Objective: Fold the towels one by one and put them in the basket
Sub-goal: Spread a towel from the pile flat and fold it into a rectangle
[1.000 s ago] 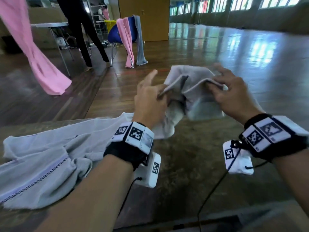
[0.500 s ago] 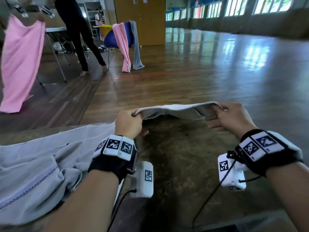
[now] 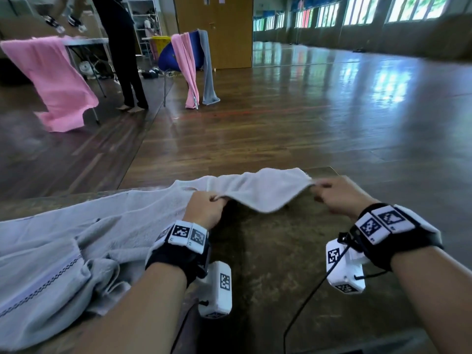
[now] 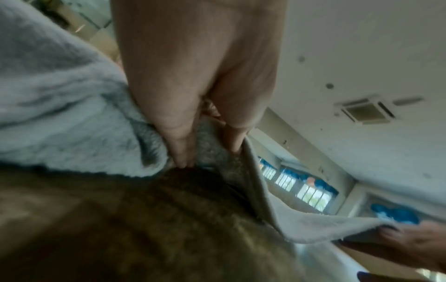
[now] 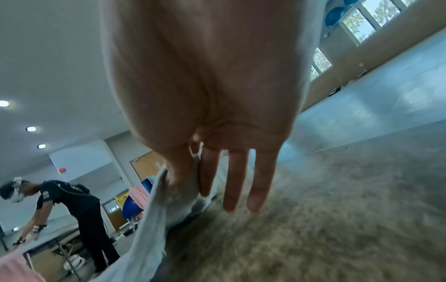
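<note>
Above the far edge of the table, stretching the small towel crosswise, left hand pinching one corner, right hand the other, long axis spanning between them.

there are two hands, the left hand and the right hand, and each has one wrist band with a white box. on the near table there are two light towels, the small towel and the big grey towel on the left. far away on the left there are two pink towels, one grey hanging towel, one blue chair and one other person.
</note>
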